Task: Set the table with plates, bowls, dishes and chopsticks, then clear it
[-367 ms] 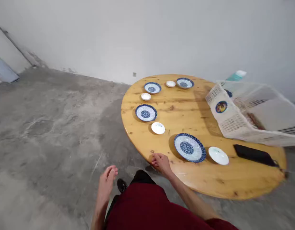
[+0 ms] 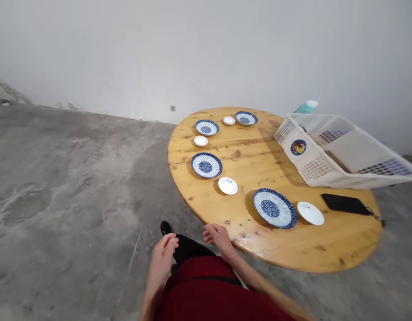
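My left hand [image 2: 164, 252] hangs over the floor left of my body, fingers loosely bent and apart from the thumb, with nothing in it. By the table's near edge is my right hand [image 2: 218, 237], also empty, its fingers loosely curled. Closest to it on the wooden table [image 2: 239, 154] are a small white dish [image 2: 227, 186] and a blue-rimmed plate [image 2: 275, 208]. A second white dish [image 2: 310, 213] sits beside that plate. Farther round the edge stand more blue-rimmed plates [image 2: 206, 165], [image 2: 206, 127], [image 2: 246, 118] and small white dishes [image 2: 201, 141], [image 2: 229, 120].
A white plastic basket [image 2: 314, 167] stands on the table's right side, with a teal-and-white object [image 2: 306, 106] behind it. In front of the basket lies a black phone-like object [image 2: 346, 204] with a cord. Concrete floor [image 2: 75, 214] spreads leftward; a pale wall [image 2: 125, 58] rises behind.
The view has turned right and shifted, so the table and basket appear farther left. My hands have come nearer each other in view. The dishes stay in their places on the table.
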`<state>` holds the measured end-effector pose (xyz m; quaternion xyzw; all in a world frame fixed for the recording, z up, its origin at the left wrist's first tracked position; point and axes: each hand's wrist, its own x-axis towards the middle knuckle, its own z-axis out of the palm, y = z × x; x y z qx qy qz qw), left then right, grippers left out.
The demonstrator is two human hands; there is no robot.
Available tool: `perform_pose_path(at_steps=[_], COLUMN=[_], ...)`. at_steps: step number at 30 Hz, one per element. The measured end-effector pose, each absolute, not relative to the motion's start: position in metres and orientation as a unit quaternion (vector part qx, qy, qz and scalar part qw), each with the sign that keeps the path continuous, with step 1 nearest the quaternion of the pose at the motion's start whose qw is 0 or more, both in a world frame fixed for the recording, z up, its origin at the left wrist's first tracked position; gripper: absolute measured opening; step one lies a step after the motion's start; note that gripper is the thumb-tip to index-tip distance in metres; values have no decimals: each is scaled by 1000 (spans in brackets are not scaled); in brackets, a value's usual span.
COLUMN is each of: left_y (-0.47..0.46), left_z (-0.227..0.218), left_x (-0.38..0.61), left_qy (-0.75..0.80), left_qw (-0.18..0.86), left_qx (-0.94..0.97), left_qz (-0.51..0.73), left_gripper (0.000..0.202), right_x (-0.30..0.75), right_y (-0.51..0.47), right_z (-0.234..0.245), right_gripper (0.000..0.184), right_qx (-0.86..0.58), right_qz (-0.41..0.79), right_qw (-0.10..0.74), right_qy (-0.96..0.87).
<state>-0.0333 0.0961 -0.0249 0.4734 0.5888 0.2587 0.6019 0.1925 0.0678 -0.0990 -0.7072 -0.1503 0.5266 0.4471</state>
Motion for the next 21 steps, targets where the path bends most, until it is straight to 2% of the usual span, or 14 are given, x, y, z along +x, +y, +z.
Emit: perform_pose_path(at_steps=[7, 14, 17, 21], left_y=[219, 343, 382, 428], left_z=[-13, 7, 6, -2], left_x=[-75, -120, -125, -114], left_qy=[590, 619, 621, 589], left_qw=[571, 541, 548, 586], left_qx=[516, 504, 491, 513], left_qz=[242, 265, 270, 216], left_gripper=[53, 55, 59, 58], right_x=[114, 67, 70, 81], right_y=[181, 323, 368, 399], right_z=[-108, -88, -79, -76], right_gripper=[31, 22, 18, 18], right_qx=[-669, -645, -646, -654], right_qz=[595, 619, 610, 585], right_qw=[409, 396, 412, 450], right_qy=[-176, -207, -201, -165])
